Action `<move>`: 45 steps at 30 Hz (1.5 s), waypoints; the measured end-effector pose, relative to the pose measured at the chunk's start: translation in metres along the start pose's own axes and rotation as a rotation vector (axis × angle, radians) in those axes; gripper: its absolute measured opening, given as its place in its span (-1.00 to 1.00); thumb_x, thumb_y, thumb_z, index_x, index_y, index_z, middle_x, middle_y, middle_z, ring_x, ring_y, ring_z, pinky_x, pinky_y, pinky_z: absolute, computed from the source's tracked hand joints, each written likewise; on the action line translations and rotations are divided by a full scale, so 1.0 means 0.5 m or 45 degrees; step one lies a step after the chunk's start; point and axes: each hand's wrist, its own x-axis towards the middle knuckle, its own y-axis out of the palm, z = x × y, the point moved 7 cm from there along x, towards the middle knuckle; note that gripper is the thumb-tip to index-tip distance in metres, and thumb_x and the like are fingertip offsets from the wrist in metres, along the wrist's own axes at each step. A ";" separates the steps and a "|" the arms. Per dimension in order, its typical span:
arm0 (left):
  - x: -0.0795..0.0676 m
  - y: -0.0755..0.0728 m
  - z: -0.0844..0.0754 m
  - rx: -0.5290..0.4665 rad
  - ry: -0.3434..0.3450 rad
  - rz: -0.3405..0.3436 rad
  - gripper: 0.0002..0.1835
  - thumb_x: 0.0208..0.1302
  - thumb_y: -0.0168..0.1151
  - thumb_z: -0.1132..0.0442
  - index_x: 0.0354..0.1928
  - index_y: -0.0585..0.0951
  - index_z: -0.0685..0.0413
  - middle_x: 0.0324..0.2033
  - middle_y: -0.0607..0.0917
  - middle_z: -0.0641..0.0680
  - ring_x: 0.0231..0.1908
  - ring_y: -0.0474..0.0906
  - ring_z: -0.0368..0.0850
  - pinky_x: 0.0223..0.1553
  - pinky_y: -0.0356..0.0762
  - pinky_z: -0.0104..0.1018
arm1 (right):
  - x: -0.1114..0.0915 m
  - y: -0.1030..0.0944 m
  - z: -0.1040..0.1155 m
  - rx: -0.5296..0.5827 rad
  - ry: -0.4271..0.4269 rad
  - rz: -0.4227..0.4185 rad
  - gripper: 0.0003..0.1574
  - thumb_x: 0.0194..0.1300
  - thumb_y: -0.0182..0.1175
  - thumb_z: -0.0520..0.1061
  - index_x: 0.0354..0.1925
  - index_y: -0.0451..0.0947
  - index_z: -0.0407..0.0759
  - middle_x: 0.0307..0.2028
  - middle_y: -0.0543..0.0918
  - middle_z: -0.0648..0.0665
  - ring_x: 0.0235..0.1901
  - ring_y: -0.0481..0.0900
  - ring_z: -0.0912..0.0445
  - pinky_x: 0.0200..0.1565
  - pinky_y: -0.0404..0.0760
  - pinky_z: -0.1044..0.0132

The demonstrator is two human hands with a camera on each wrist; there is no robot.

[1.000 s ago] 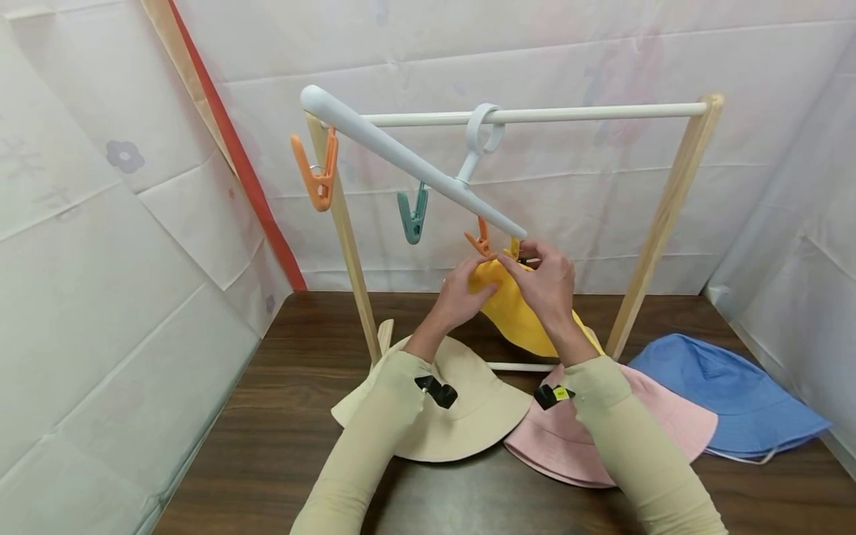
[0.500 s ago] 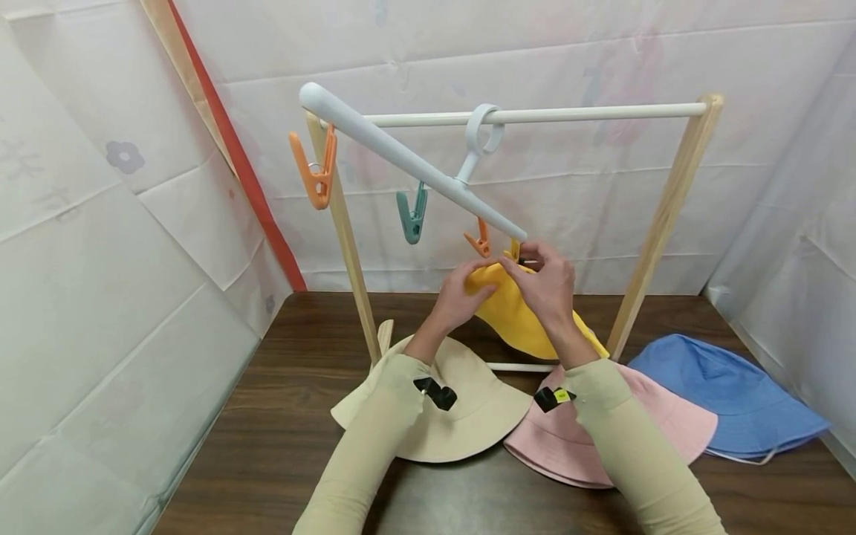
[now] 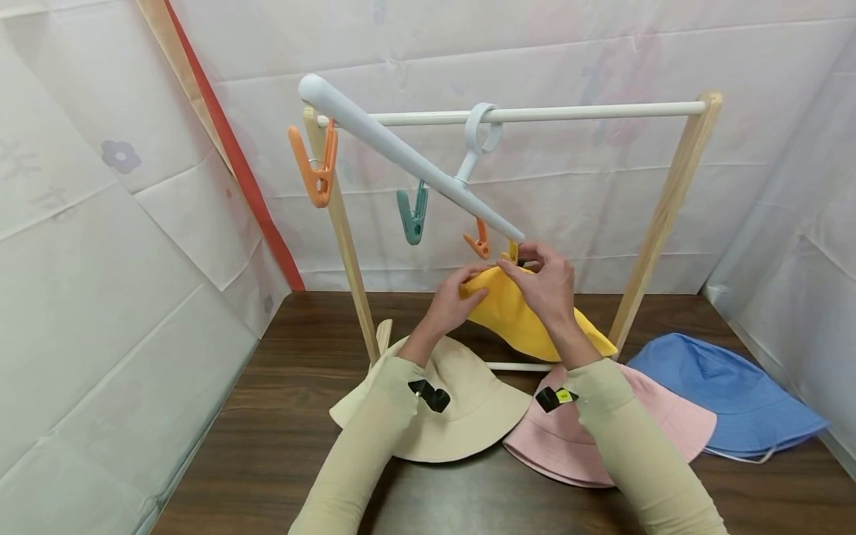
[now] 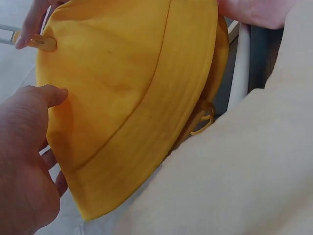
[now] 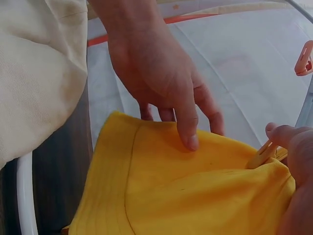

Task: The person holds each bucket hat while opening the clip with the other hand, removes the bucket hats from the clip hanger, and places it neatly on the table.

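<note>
A yellow bucket hat (image 3: 515, 312) hangs at the lower right end of the white hanger (image 3: 401, 152), its crown in a yellow clothespin (image 4: 44, 43). My left hand (image 3: 449, 299) holds the hat's crown, thumb on the near side and fingers behind, as the right wrist view shows. My right hand (image 3: 550, 286) is at the clothespin, its thumb against it and its other fingers partly hidden behind the hat. Further along the hanger are an orange clothespin (image 3: 478, 239), a green clothespin (image 3: 412, 214) and a larger-looking orange clothespin (image 3: 317, 167), none with a hat.
The hanger's ring hooks over the white rail (image 3: 602, 113) of a wooden-legged rack (image 3: 669, 212). On the brown table (image 3: 267, 453) lie a cream bucket hat (image 3: 461, 409), a pink bucket hat (image 3: 555, 438) and a blue bucket hat (image 3: 722, 394), the first two partly under my forearms.
My left hand has shifted slightly left and down along the crown, away from the clothespin. The yellow hat spreads wider, and the hanger's left end has risen a little. My right hand stays nearly still.
</note>
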 end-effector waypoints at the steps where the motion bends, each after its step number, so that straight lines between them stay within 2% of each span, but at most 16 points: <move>1: -0.002 0.000 0.000 0.004 0.000 0.012 -0.54 0.66 0.33 0.24 0.49 0.60 0.13 0.29 0.80 0.28 0.13 0.72 0.17 0.19 0.75 -0.09 | -0.001 0.000 0.000 -0.003 -0.004 0.007 -0.54 0.37 0.64 -0.08 0.09 0.78 -0.31 -0.01 0.90 -0.37 -0.01 0.90 -0.25 -0.01 0.73 0.45; 3: -0.005 0.001 -0.001 0.013 0.004 0.037 -0.54 0.68 0.32 0.22 0.50 0.59 0.10 0.25 0.80 0.27 0.04 0.71 0.14 0.06 0.72 -0.23 | -0.002 0.000 0.002 -0.008 -0.022 0.019 -0.54 0.36 0.65 -0.09 0.09 0.78 -0.31 -0.01 0.90 -0.37 -0.03 0.89 -0.26 -0.05 0.65 0.49; 5: -0.008 0.002 -0.003 0.031 0.010 0.055 -0.55 0.69 0.30 0.22 0.50 0.59 0.09 0.23 0.80 0.28 -0.03 0.70 0.12 -0.04 0.65 -0.34 | -0.003 0.000 0.005 -0.013 -0.042 0.034 -0.54 0.35 0.65 -0.10 0.09 0.78 -0.32 0.00 0.90 -0.37 -0.04 0.88 -0.26 -0.04 0.64 0.45; 6: -0.009 0.002 -0.004 0.037 0.015 0.060 -0.55 0.69 0.30 0.22 0.49 0.59 0.09 0.21 0.80 0.28 -0.05 0.70 0.11 -0.06 0.63 -0.38 | -0.003 0.000 0.007 -0.011 -0.050 0.042 -0.54 0.35 0.66 -0.10 0.09 0.78 -0.32 0.00 0.90 -0.37 -0.03 0.88 -0.26 -0.01 0.70 0.37; 8: -0.011 0.002 -0.004 0.048 0.018 0.057 -0.57 0.69 0.30 0.23 0.48 0.59 0.09 0.19 0.81 0.28 -0.08 0.70 0.09 -0.10 0.60 -0.43 | -0.004 -0.001 0.011 -0.020 -0.065 0.054 -0.54 0.34 0.66 -0.10 0.08 0.78 -0.32 -0.01 0.90 -0.37 -0.05 0.88 -0.26 -0.03 0.68 0.39; 12: -0.014 -0.002 -0.003 0.062 0.030 0.036 -0.60 0.67 0.31 0.25 0.43 0.62 0.12 0.15 0.82 0.29 -0.13 0.71 0.09 -0.13 0.60 -0.41 | -0.007 0.000 0.013 -0.022 -0.076 0.056 -0.54 0.35 0.66 -0.08 0.07 0.78 -0.31 -0.03 0.90 -0.37 -0.10 0.86 -0.26 -0.11 0.61 0.53; 13: -0.015 -0.002 -0.003 0.063 0.026 0.034 -0.61 0.67 0.32 0.25 0.42 0.62 0.13 0.14 0.83 0.29 -0.13 0.71 0.09 -0.13 0.59 -0.41 | -0.007 0.000 0.012 -0.026 -0.079 0.051 -0.54 0.35 0.65 -0.07 0.07 0.78 -0.31 -0.04 0.90 -0.38 -0.12 0.86 -0.26 -0.15 0.52 0.62; 19: -0.022 -0.008 -0.003 0.058 0.007 0.014 -0.64 0.67 0.33 0.24 0.37 0.65 0.13 0.11 0.83 0.28 -0.14 0.69 0.06 -0.13 0.59 -0.38 | -0.009 0.005 0.010 0.022 -0.096 0.038 -0.56 0.33 0.66 -0.11 0.04 0.78 -0.34 -0.07 0.90 -0.40 -0.10 0.86 -0.27 -0.14 0.51 0.71; 32: -0.025 -0.011 -0.003 0.055 0.020 -0.037 -0.66 0.66 0.34 0.25 0.35 0.66 0.14 0.01 0.82 0.27 -0.16 0.66 0.06 -0.12 0.57 -0.34 | -0.011 0.009 0.014 0.020 -0.132 0.026 -0.57 0.32 0.67 -0.11 0.03 0.79 -0.33 -0.11 0.90 -0.38 -0.11 0.86 -0.24 -0.10 0.53 0.63; 38: -0.026 -0.011 -0.004 0.064 0.025 -0.034 -0.63 0.67 0.32 0.26 0.39 0.63 0.14 0.02 0.83 0.28 -0.15 0.68 0.08 -0.13 0.57 -0.33 | -0.012 0.013 0.013 -0.010 -0.141 0.036 -0.57 0.37 0.64 -0.09 0.04 0.78 -0.32 -0.11 0.91 -0.37 -0.13 0.86 -0.24 -0.11 0.56 0.55; 45: -0.027 -0.008 -0.005 0.055 0.030 -0.031 -0.63 0.66 0.32 0.28 0.39 0.62 0.16 0.05 0.84 0.30 -0.13 0.72 0.12 -0.12 0.62 -0.30 | -0.013 0.013 0.014 -0.022 -0.152 0.030 -0.60 0.39 0.62 -0.08 0.02 0.77 -0.32 -0.11 0.90 -0.37 -0.15 0.85 -0.23 -0.13 0.52 0.57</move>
